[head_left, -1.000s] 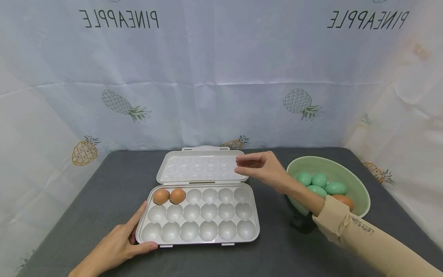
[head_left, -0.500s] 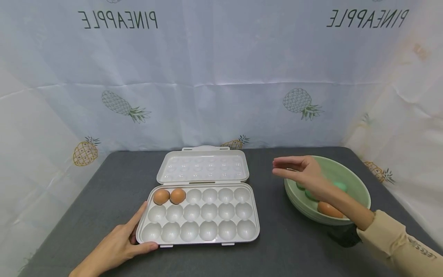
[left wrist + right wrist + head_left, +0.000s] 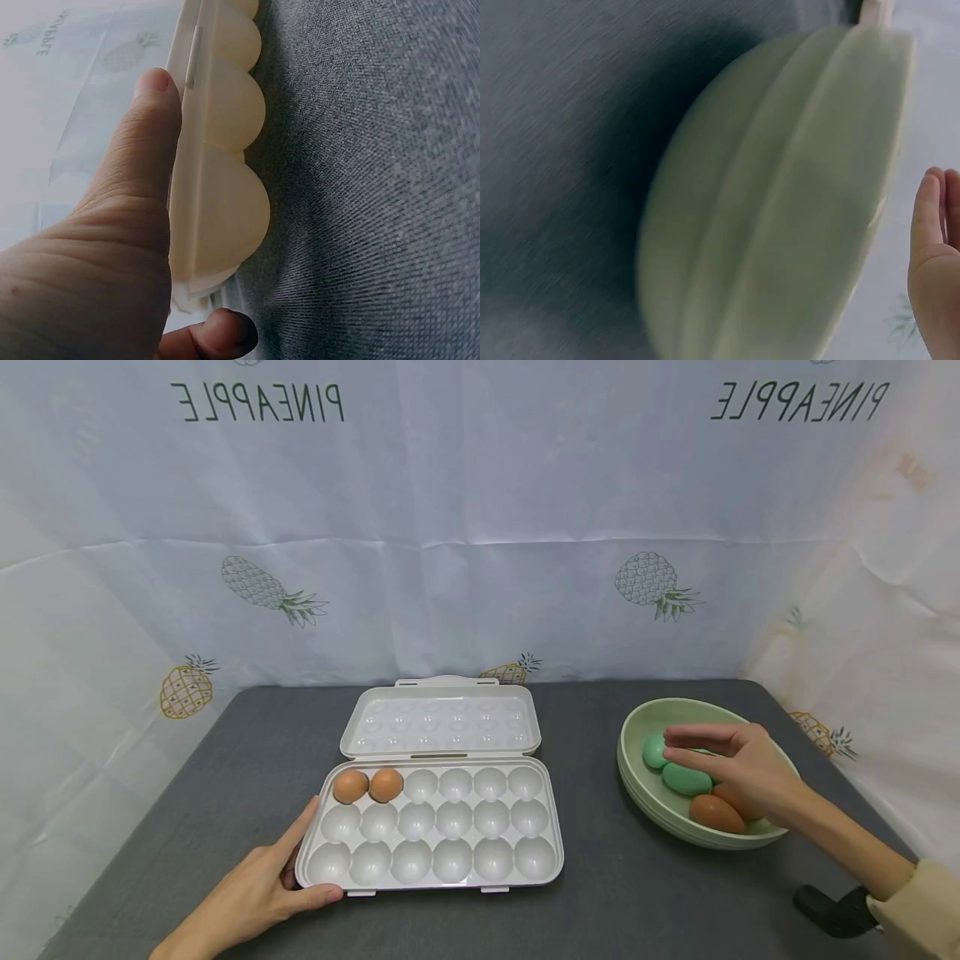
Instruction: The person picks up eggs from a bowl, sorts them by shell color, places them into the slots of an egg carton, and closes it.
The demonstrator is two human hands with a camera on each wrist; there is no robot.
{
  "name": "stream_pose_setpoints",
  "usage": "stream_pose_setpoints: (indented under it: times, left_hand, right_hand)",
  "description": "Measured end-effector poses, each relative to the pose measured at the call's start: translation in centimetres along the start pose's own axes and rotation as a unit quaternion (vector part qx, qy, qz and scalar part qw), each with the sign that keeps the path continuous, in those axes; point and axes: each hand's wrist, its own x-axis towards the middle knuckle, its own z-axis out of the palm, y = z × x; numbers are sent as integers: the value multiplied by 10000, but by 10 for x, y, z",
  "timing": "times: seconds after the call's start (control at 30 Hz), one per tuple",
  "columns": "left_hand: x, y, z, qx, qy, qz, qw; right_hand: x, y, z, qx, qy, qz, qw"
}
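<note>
A white plastic egg carton (image 3: pixel 452 860) lies with its lid (image 3: pixel 442 720) folded back. Two brown eggs (image 3: pixel 386 785) sit side by side in the left end of its back row. My left hand (image 3: pixel 258 881) grips the carton's front left corner, thumb along the front edge and fingers at the side. In the left wrist view the thumb (image 3: pixel 146 142) lies along the rim above the rounded cups. Over the green bowl (image 3: pixel 671 714) hovers my right hand (image 3: pixel 742 768), fingers extended and nothing held. Green eggs (image 3: pixel 686 779) and brown eggs (image 3: pixel 717 814) show inside, partly hidden by the hand.
A dark grey tabletop (image 3: pixel 592 877) lies under everything. Behind it hangs a pale curtain (image 3: pixel 450 610) with pineapple prints, folding round both sides. A black object (image 3: pixel 836 912) shows beside the right sleeve (image 3: pixel 922 906). The bowl's ridged side (image 3: pixel 780 195) fills the right wrist view.
My right hand has moved right, from beside the carton's lid to over the bowl, staying empty. My left hand, the carton and its two eggs have kept their places.
</note>
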Motion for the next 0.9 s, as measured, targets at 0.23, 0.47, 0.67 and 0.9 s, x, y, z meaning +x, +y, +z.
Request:
stream_pose_setpoints:
  times: [0.23,0.47,0.67,0.9]
  left_hand:
    - [0,1,-1,30,-49,-64,10000]
    - [-1,1,-1,49,-34,-89,9999]
    - [-1,1,0,5,48,-27,10000]
    - [-1,2,0,-3,25,-31,10000]
  right_hand:
    - [-6,17,-14,-266,-222,-22,9994]
    - [-9,35,-27,-643,-630,82,9959]
    - [-12,50,-35,-153,-1042,136,9943]
    - [-6,63,-38,-97,-1608,-113,9869]
